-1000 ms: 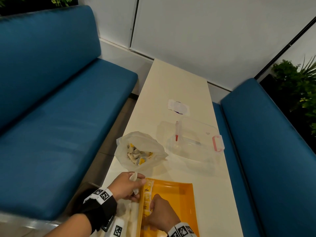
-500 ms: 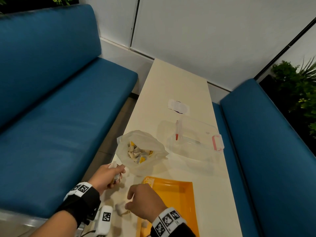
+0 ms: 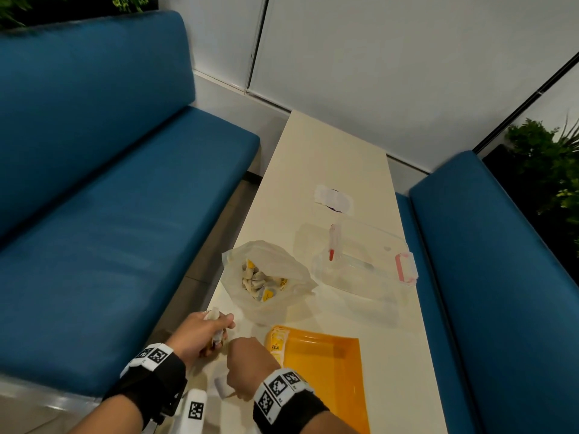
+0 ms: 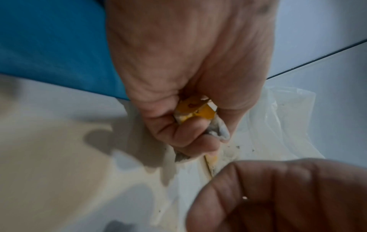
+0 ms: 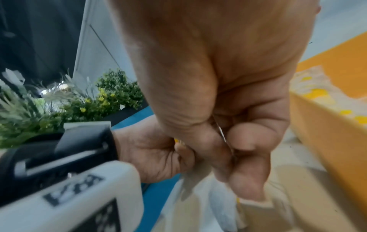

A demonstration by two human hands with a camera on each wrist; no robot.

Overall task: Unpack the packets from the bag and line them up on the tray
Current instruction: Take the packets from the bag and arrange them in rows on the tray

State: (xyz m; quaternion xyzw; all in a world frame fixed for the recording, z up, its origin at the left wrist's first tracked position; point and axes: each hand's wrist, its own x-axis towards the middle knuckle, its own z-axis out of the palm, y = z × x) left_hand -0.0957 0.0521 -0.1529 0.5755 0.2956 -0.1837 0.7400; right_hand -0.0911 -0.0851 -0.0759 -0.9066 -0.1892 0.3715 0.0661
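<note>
- Head view: the left hand, lower left of centre, is closed on a bundle of packets. The right hand pinches one white packet below it. The tray lies to the right, nearer the right hand; the bag sits above.
- Left wrist view: fingers curl round the yellow-and-white packets at frame centre.
- Right wrist view: thumb and forefinger are pressed together, apparently on a thin edge; the tray rim is at right.

Glossy orange plastic tray; thin translucent plastic bag
</note>
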